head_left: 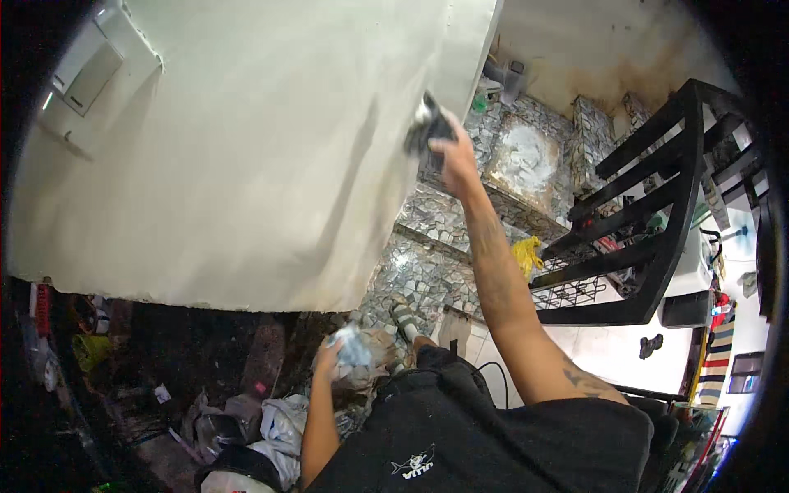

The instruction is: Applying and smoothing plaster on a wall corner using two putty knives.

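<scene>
My right hand [458, 156] is closed on a dark object [426, 130] with a pale spot near its top. It is smeared by motion, so its kind cannot be made out. My right arm reaches up to the right-hand edge of a large off-white wall [246, 181], and the dark object is at that edge. Low in the middle, my left hand [327, 363] grips a crumpled pale blue and white bundle [353, 348], which looks like cloth or plastic. That bundle hangs below the wall's lower edge.
Steps covered in broken stone tile [419, 267] lie beside the wall, with a white-smeared patch [526, 160] higher up. A black slatted railing [686, 222] stands on the right. By it lies a yellow plastic bag [526, 255]. Bags and clutter [283, 427] fill the lower left.
</scene>
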Demonstrator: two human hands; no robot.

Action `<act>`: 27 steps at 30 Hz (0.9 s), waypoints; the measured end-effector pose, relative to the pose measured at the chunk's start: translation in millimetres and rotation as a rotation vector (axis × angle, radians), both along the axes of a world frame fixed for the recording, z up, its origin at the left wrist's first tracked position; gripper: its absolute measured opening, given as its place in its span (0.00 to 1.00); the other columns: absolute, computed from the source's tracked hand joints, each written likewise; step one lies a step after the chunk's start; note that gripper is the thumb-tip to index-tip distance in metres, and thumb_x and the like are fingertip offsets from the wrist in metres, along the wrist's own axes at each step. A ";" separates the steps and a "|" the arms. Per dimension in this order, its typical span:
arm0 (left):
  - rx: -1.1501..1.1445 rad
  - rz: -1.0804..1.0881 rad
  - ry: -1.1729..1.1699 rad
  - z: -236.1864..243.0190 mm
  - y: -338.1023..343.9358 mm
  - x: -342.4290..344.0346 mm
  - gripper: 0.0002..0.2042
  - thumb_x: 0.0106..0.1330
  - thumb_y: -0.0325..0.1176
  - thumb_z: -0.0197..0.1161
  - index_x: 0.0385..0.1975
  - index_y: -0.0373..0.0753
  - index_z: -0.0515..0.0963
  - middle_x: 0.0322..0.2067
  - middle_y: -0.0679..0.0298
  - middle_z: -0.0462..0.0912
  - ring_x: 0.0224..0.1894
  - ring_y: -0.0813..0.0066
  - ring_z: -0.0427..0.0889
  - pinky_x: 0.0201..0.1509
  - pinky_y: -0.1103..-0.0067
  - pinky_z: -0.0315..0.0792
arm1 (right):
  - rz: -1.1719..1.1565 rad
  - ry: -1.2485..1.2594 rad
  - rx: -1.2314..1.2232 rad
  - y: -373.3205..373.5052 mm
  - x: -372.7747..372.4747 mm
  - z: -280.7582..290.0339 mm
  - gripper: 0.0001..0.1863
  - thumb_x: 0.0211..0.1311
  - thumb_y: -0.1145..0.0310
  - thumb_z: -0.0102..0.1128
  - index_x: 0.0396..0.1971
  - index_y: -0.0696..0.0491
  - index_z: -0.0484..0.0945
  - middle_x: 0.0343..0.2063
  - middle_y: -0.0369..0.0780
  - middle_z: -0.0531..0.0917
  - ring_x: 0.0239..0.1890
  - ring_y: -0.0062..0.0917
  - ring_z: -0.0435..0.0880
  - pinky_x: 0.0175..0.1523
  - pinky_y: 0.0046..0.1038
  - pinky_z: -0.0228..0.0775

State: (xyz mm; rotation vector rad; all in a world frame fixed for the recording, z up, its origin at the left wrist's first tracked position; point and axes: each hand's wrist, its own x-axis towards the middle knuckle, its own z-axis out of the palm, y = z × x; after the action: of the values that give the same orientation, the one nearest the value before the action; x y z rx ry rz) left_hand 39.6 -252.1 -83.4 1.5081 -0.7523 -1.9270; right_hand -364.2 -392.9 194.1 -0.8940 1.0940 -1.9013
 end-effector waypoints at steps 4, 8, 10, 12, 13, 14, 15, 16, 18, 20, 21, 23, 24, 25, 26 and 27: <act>0.221 0.251 0.038 36.5 30.0 18.6 0.11 0.56 0.26 0.52 0.40 0.35 0.69 0.34 0.61 0.75 0.36 0.68 0.75 0.40 0.74 0.70 | -0.214 0.353 -0.118 -63.7 -57.7 19.3 0.32 0.36 0.88 0.44 0.49 0.54 0.64 0.34 0.39 0.74 0.32 0.22 0.74 0.36 0.23 0.70; 0.085 0.484 0.306 -2.2 72.6 93.6 0.12 0.58 0.29 0.51 0.40 0.32 0.69 0.35 0.60 0.75 0.37 0.67 0.74 0.43 0.73 0.68 | -0.082 0.020 -0.173 -64.1 -25.7 65.5 0.28 0.37 0.86 0.45 0.47 0.55 0.67 0.32 0.39 0.75 0.30 0.21 0.74 0.35 0.20 0.70; 0.042 0.614 0.358 -5.9 81.0 96.3 0.12 0.59 0.30 0.50 0.40 0.31 0.69 0.35 0.59 0.75 0.37 0.67 0.74 0.44 0.73 0.68 | -0.032 0.109 -0.297 -30.6 -29.3 66.0 0.22 0.41 0.84 0.45 0.43 0.61 0.67 0.34 0.42 0.75 0.33 0.26 0.75 0.40 0.25 0.71; -0.144 0.570 0.087 -2.6 90.9 97.7 0.12 0.61 0.31 0.48 0.40 0.31 0.68 0.38 0.59 0.74 0.38 0.68 0.73 0.46 0.74 0.66 | 0.141 -0.217 -0.281 -5.3 -13.3 73.1 0.20 0.43 0.83 0.44 0.42 0.62 0.67 0.35 0.43 0.75 0.35 0.28 0.76 0.44 0.28 0.69; -0.145 0.576 0.091 1.5 92.2 96.1 0.12 0.61 0.31 0.48 0.40 0.31 0.68 0.38 0.59 0.74 0.38 0.68 0.73 0.46 0.74 0.66 | 0.325 -0.559 -0.265 5.7 -3.9 78.4 0.18 0.45 0.83 0.44 0.40 0.64 0.67 0.35 0.44 0.75 0.37 0.31 0.76 0.47 0.31 0.68; -0.102 0.703 0.319 6.8 89.3 94.5 0.13 0.61 0.32 0.47 0.41 0.30 0.67 0.40 0.59 0.73 0.39 0.67 0.71 0.48 0.73 0.65 | 0.330 -0.590 -0.280 10.7 -4.0 67.2 0.16 0.45 0.82 0.44 0.39 0.65 0.67 0.37 0.45 0.75 0.38 0.32 0.75 0.50 0.33 0.66; -0.064 0.827 0.550 12.3 84.2 93.8 0.14 0.62 0.33 0.46 0.42 0.30 0.67 0.41 0.59 0.72 0.41 0.67 0.70 0.49 0.73 0.63 | 0.341 -0.625 -0.295 18.5 -8.4 56.4 0.15 0.46 0.81 0.45 0.38 0.66 0.67 0.38 0.46 0.74 0.39 0.34 0.75 0.52 0.35 0.64; -0.025 0.874 0.474 40.8 79.8 77.3 0.15 0.61 0.34 0.47 0.43 0.31 0.65 0.43 0.58 0.71 0.44 0.64 0.69 0.52 0.71 0.61 | 0.373 -0.649 -0.290 29.7 -4.2 49.2 0.16 0.46 0.80 0.45 0.39 0.66 0.66 0.38 0.47 0.74 0.40 0.34 0.75 0.52 0.36 0.64; -0.134 0.732 0.790 28.6 81.6 85.4 0.13 0.58 0.29 0.46 0.42 0.33 0.66 0.46 0.58 0.70 0.48 0.63 0.67 0.54 0.71 0.59 | 0.397 -0.718 -0.228 58.8 21.5 44.9 0.18 0.45 0.80 0.45 0.40 0.67 0.66 0.39 0.48 0.74 0.40 0.36 0.75 0.53 0.37 0.64; -0.367 0.468 0.194 43.3 79.8 75.4 0.16 0.55 0.30 0.50 0.44 0.35 0.67 0.47 0.58 0.69 0.50 0.62 0.67 0.56 0.67 0.57 | 0.358 -0.759 -0.068 89.2 46.5 27.0 0.19 0.44 0.79 0.45 0.40 0.67 0.65 0.37 0.48 0.75 0.39 0.37 0.75 0.52 0.39 0.64; -0.225 0.619 0.745 69.1 66.6 52.0 0.18 0.52 0.31 0.55 0.45 0.35 0.67 0.47 0.60 0.69 0.50 0.62 0.67 0.56 0.67 0.57 | 0.292 -0.748 0.014 107.2 44.5 9.5 0.19 0.44 0.79 0.45 0.40 0.67 0.65 0.36 0.48 0.75 0.38 0.37 0.75 0.52 0.40 0.64; -0.158 0.619 0.757 95.4 67.8 47.7 0.20 0.51 0.30 0.56 0.45 0.36 0.66 0.46 0.61 0.70 0.50 0.62 0.67 0.56 0.66 0.57 | 0.243 -0.769 0.142 140.1 80.9 -10.5 0.19 0.42 0.79 0.45 0.38 0.68 0.66 0.34 0.48 0.76 0.36 0.37 0.76 0.50 0.40 0.66; -0.177 0.629 0.761 94.2 71.1 51.3 0.20 0.51 0.30 0.56 0.45 0.36 0.66 0.46 0.61 0.70 0.50 0.62 0.67 0.56 0.66 0.57 | 0.363 -0.842 0.131 152.1 88.4 -44.0 0.19 0.42 0.79 0.45 0.39 0.68 0.65 0.35 0.49 0.74 0.38 0.39 0.75 0.50 0.40 0.66; -0.227 0.553 0.790 89.8 71.6 53.7 0.19 0.51 0.30 0.56 0.45 0.36 0.66 0.46 0.61 0.70 0.50 0.62 0.67 0.56 0.66 0.57 | 0.479 -0.912 0.119 161.5 93.6 -73.5 0.20 0.41 0.79 0.44 0.40 0.68 0.64 0.37 0.50 0.73 0.40 0.41 0.74 0.51 0.41 0.65; -0.273 0.480 0.811 86.6 74.2 58.7 0.19 0.51 0.30 0.56 0.45 0.36 0.66 0.46 0.61 0.70 0.50 0.62 0.67 0.56 0.66 0.58 | 0.483 -0.944 0.188 172.5 113.8 -71.4 0.19 0.41 0.80 0.44 0.38 0.68 0.66 0.35 0.49 0.74 0.38 0.39 0.75 0.50 0.40 0.66; -0.282 0.488 0.808 82.9 77.4 62.6 0.19 0.51 0.30 0.56 0.45 0.36 0.66 0.46 0.61 0.70 0.50 0.62 0.67 0.56 0.66 0.58 | 0.483 -0.974 0.257 182.6 133.3 -67.8 0.17 0.40 0.80 0.45 0.36 0.68 0.67 0.34 0.48 0.75 0.37 0.38 0.75 0.49 0.40 0.67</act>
State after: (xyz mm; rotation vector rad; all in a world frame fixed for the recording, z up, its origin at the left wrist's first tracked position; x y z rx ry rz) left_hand 102.2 -174.7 -0.5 0.5654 -0.2360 -1.7312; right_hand -230.9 -210.3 126.3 -0.0110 0.4387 -1.4391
